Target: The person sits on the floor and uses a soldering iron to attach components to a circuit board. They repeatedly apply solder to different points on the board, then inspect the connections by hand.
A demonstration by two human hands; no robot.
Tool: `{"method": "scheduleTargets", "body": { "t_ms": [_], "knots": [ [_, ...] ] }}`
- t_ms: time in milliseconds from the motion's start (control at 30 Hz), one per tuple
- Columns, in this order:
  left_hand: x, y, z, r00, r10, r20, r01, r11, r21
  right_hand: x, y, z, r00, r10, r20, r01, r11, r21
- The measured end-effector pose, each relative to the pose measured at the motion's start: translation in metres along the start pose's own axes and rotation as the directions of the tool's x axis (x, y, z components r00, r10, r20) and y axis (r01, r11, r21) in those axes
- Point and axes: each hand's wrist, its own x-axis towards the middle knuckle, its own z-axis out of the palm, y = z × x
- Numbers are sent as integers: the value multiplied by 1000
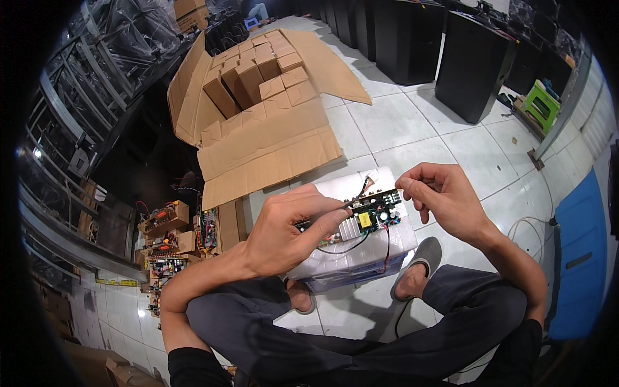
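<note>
Far left: dark metal racks (77, 84), w/ small cartons of circuit boards (169, 238) on the white tiled floor (412, 122). Flattened cardboard (271, 148) & 1 big open carton of small boxes (258, 71) lie behind. Left hand (293, 229) is closed on the near end of a green circuit board (361, 216), held over a white foam block (367, 248) between the feet. Right hand (442, 197) pinches the board's far corner, fingers curled. Black speaker cabinets (477, 64) & a green stool (540, 103) at right.
</note>
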Motion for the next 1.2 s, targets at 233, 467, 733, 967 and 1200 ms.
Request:
{"method": "scheduleTargets", "body": {
  "t_ms": [233,467,733,967,1200],
  "knots": [
    [0,2,0,1000,-5,10,5,1000,15,0,0,0,1000,-12,-1,12,1000,16],
    [1,3,0,1000,-12,4,12,1000,15,-4,-8,0,999,-22,-28,22,999,-32],
    [1,0,1,1000,-13,9,13,1000,25,-54,-54,-15,569,-807,155,812,523,-258],
    [2,-1,4,997,-64,35,63,998,12,-96,-77,-22,419,-859,295,907,410,-97],
    [4,-2,9,995,-100,17,100,995,-26,-126,-77,-27,467,-836,288,868,496,33]
  ]
}}
